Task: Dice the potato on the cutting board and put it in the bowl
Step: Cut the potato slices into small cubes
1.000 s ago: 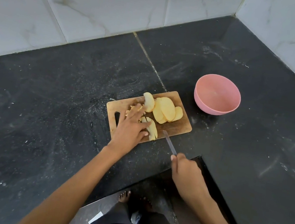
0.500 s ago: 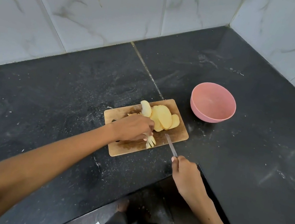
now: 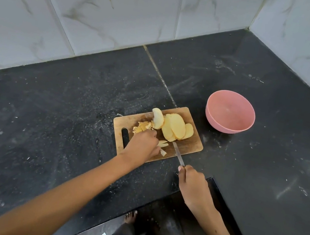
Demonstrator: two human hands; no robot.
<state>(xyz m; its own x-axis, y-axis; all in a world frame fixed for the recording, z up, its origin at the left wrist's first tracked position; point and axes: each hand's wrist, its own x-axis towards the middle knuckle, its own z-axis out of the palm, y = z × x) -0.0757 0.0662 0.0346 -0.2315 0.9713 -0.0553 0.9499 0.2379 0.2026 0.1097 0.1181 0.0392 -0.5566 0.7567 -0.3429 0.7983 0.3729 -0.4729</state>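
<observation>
Now the left hand (image 3: 143,146) has perhaps exposed more diced potato (image 3: 142,126).

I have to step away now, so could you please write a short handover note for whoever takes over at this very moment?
Left hand: pinning potato strips on the wooden cutting board.
Right hand: closed on the knife, blade tip on the board beside the strips.
Done: a small pile of diced potato lies at the board's far left.
Left: several large potato slices are uncut; the pink bowl, right of the board, holds nothing yet.
</observation>
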